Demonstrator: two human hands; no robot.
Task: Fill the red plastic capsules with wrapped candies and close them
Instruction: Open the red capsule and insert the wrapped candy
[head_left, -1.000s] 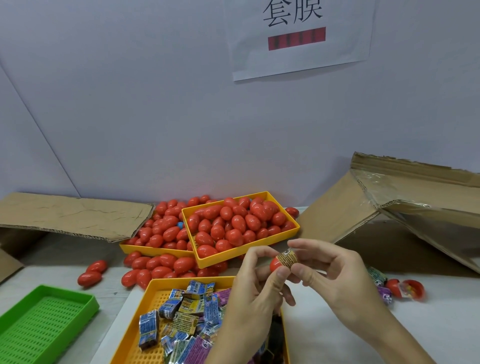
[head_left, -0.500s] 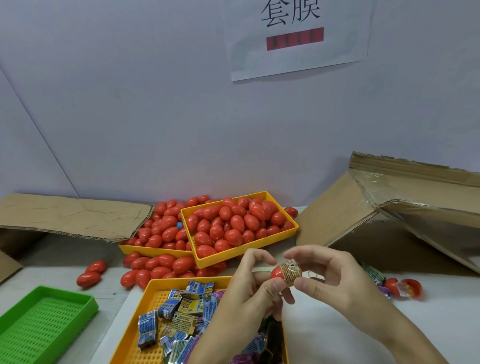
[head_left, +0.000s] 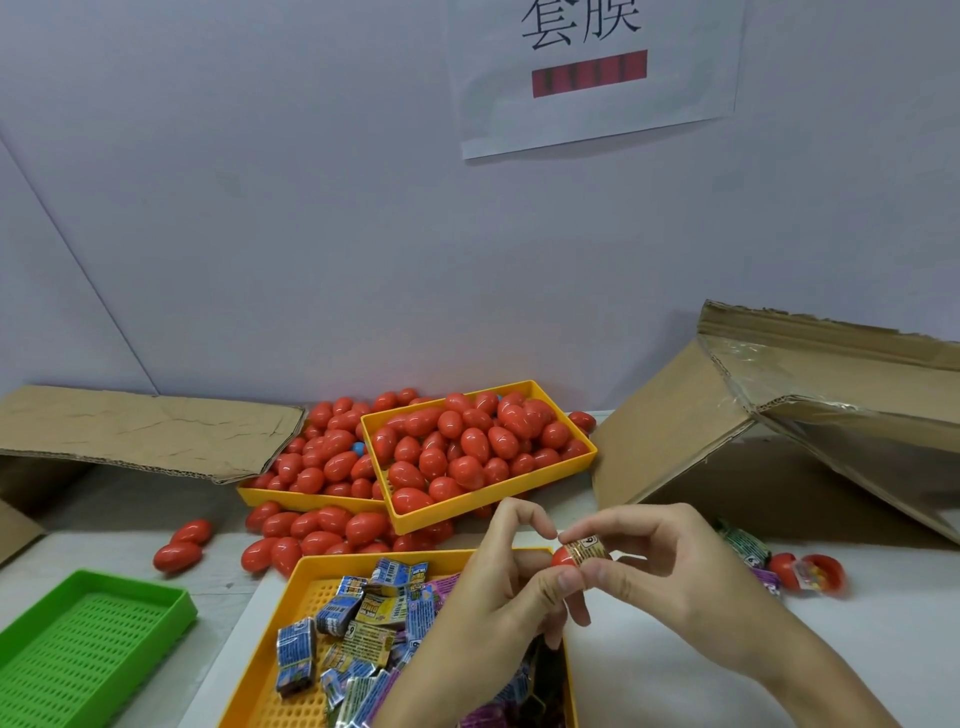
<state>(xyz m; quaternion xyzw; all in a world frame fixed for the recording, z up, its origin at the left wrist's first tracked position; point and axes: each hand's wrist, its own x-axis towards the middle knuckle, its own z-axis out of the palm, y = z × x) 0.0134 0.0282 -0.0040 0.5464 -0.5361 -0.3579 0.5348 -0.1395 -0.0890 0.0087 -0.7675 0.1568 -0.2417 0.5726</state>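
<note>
My left hand (head_left: 498, 597) grips a red capsule half (head_left: 562, 557) between thumb and fingers. My right hand (head_left: 670, 582) pinches a gold wrapped candy (head_left: 587, 551) that sits partly in the capsule's open end. Both hands hover over the right end of a yellow tray (head_left: 311, 582) that holds several wrapped candies (head_left: 363, 613). Behind it, two yellow trays (head_left: 566, 480) hold heaps of closed red capsules (head_left: 467, 447), and more lie loose on the table (head_left: 311, 525). At the right lies an open red capsule (head_left: 810, 571) next to loose candies (head_left: 748, 551).
An empty green tray (head_left: 130, 587) sits at the front left. Cardboard flaps lie at the back left (head_left: 145, 426) and a tipped cardboard box (head_left: 779, 415) at the right. A paper sign (head_left: 592, 62) hangs on the wall behind.
Both hands sank a little toward the candy tray with the capsule half and candy. The candy stays pinched at the capsule's mouth, turned slightly.
</note>
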